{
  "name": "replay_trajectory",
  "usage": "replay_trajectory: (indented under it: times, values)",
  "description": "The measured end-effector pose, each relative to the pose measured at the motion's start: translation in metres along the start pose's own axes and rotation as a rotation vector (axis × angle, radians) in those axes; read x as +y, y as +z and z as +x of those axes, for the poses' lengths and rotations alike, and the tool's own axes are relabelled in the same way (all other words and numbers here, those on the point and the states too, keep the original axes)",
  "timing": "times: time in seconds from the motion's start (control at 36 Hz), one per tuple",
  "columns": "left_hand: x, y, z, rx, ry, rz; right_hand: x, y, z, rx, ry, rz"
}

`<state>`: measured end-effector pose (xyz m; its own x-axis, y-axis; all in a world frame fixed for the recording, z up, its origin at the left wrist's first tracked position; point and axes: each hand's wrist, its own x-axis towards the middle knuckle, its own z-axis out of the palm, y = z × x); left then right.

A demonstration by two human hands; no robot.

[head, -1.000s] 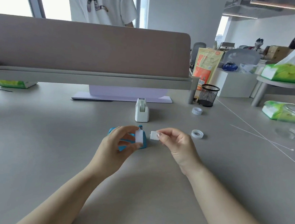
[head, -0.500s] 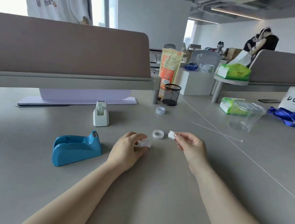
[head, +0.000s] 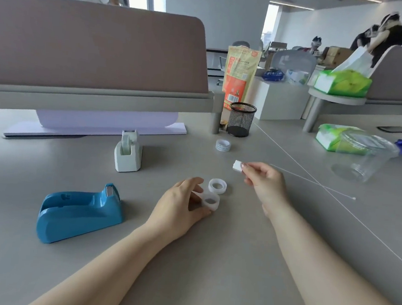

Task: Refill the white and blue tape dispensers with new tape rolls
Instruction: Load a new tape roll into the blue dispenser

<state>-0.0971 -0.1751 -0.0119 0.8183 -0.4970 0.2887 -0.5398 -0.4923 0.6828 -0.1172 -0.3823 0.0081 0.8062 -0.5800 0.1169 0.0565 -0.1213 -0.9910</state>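
The blue tape dispenser (head: 77,211) lies on the grey desk at the left, with nothing in its slot. Behind it stands the white tape dispenser (head: 127,155) with a roll inside. My left hand (head: 181,209) holds a translucent ring (head: 210,201) flat on the desk. Just beyond this ring lies a white tape roll (head: 217,185). My right hand (head: 264,180) is raised a little and pinches a small white spool core (head: 237,166). A small stack of tape rolls (head: 222,145) sits farther back.
A black mesh pen cup (head: 241,119) and an orange pouch (head: 240,77) stand behind the rolls. A clear plastic cup (head: 361,155) lies at the right beside green tissue packs (head: 333,138). A desk divider (head: 95,47) runs along the back. A person in white stands behind it.
My left hand left the blue dispenser and moved right with the translucent ring, which now rests on the desk by the white roll. My right hand rose slightly with the core.
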Motion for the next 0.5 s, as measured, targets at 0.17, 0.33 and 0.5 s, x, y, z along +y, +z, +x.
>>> replay_trajectory:
  times: [0.17, 0.33, 0.5]
  values:
    - [0.002, 0.004, 0.000, -0.047, 0.042, -0.051, 0.006, -0.003, 0.008, 0.002, 0.015, 0.143]
    - [0.004, -0.007, 0.005, -0.106, 0.058, -0.081, 0.010, -0.009, 0.005, 0.023, 0.034, 0.221]
    - [0.006, -0.026, 0.061, 0.105, 0.032, -0.131, 0.008, -0.001, 0.023, 0.025, 0.050, 0.174]
